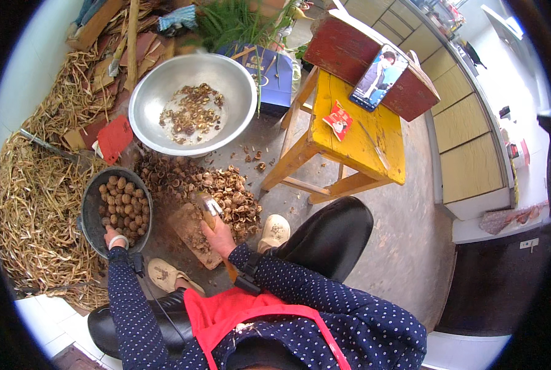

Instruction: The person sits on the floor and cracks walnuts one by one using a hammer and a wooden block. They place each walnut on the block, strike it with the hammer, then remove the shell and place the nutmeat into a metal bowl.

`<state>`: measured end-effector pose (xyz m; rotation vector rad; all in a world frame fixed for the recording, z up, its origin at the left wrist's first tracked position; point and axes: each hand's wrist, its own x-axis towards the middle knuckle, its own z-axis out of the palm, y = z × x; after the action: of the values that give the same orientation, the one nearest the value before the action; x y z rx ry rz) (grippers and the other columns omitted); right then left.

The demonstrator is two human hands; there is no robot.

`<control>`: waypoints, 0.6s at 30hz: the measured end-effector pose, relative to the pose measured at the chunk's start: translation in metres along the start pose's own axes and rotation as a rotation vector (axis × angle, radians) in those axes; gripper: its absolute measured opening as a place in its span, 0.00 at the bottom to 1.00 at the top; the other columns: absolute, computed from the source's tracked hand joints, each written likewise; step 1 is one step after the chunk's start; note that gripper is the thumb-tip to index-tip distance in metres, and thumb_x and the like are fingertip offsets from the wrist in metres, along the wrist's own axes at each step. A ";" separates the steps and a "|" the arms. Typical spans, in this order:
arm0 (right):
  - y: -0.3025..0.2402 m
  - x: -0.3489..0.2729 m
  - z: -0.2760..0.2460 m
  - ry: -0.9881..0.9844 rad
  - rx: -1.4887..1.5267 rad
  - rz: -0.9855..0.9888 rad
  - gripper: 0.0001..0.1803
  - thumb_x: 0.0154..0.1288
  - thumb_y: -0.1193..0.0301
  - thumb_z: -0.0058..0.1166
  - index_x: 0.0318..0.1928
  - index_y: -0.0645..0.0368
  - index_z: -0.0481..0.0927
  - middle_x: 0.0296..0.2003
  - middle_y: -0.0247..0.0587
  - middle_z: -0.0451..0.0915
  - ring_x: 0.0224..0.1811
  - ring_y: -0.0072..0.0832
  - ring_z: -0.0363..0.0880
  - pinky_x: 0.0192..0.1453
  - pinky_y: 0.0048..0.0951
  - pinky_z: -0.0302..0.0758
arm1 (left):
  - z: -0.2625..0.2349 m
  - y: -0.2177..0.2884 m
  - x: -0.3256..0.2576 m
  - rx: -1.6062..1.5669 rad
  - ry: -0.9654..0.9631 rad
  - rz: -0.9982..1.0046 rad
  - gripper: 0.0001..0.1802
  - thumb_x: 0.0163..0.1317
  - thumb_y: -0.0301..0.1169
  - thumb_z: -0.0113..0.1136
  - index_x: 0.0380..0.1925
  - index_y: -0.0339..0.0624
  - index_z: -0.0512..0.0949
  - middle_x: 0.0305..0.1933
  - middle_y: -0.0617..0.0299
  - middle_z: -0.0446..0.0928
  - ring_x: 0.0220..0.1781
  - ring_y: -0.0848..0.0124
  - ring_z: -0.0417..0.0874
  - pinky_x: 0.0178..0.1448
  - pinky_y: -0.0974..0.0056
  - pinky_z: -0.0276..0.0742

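My left hand (pixel 114 238) reaches over the near rim of a dark bucket (pixel 88 219) and touches the whole walnuts (pixel 126 205) inside. Its fingertips are partly hidden, so I cannot see whether a walnut is between them. My right hand (pixel 220 238) is closed round the wooden handle of a hammer (pixel 209 206). The hammer's metal head points away from me, over the far end of a worn wooden block (pixel 192 233) on the floor. Crumbs lie on the block. Cracked walnut shells (pixel 226 194) are heaped just beyond it.
A large metal basin (pixel 141 126) holds walnut pieces. Straw (pixel 38 228) and wood scraps pile up at the left. On the right, a yellow stool (pixel 343 145) carries a phone (pixel 380 77), a red packet (pixel 338 121) and a thin tool, against a dark red box (pixel 343 46).
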<state>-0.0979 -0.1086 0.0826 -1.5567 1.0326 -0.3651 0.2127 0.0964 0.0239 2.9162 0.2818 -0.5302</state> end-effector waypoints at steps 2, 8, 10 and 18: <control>0.000 -0.001 -0.001 0.030 0.035 -0.009 0.21 0.64 0.60 0.51 0.50 0.60 0.69 0.28 0.54 0.78 0.31 0.48 0.78 0.36 0.42 0.73 | -0.008 0.010 -0.009 0.160 0.016 0.055 0.28 0.63 0.23 0.51 0.63 0.36 0.57 0.58 0.41 0.68 0.49 0.50 0.78 0.48 0.50 0.81; 0.006 0.003 -0.001 0.031 -0.033 0.010 0.20 0.64 0.63 0.52 0.52 0.60 0.68 0.26 0.54 0.78 0.27 0.44 0.78 0.30 0.40 0.73 | -0.039 0.101 -0.084 -0.641 0.102 0.638 0.23 0.50 0.32 0.63 0.45 0.33 0.73 0.46 0.45 0.76 0.49 0.53 0.78 0.56 0.55 0.70; 0.010 0.002 0.003 0.104 -0.073 -0.083 0.17 0.64 0.64 0.52 0.49 0.61 0.70 0.25 0.54 0.78 0.24 0.41 0.78 0.26 0.36 0.72 | -0.033 0.124 -0.130 -0.731 0.032 0.779 0.21 0.51 0.32 0.61 0.45 0.35 0.75 0.46 0.48 0.77 0.48 0.57 0.78 0.55 0.58 0.72; 0.024 0.004 0.002 0.117 -0.070 -0.138 0.16 0.63 0.61 0.54 0.37 0.64 0.73 0.26 0.54 0.78 0.30 0.47 0.79 0.34 0.40 0.73 | 0.056 0.094 -0.237 -0.601 -0.088 0.740 0.21 0.48 0.30 0.64 0.44 0.39 0.74 0.43 0.50 0.77 0.46 0.54 0.78 0.52 0.56 0.74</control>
<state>-0.1038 -0.1085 0.0589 -1.6909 1.0398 -0.5248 -0.0039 -0.0421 0.0704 2.1756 -0.5401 -0.3561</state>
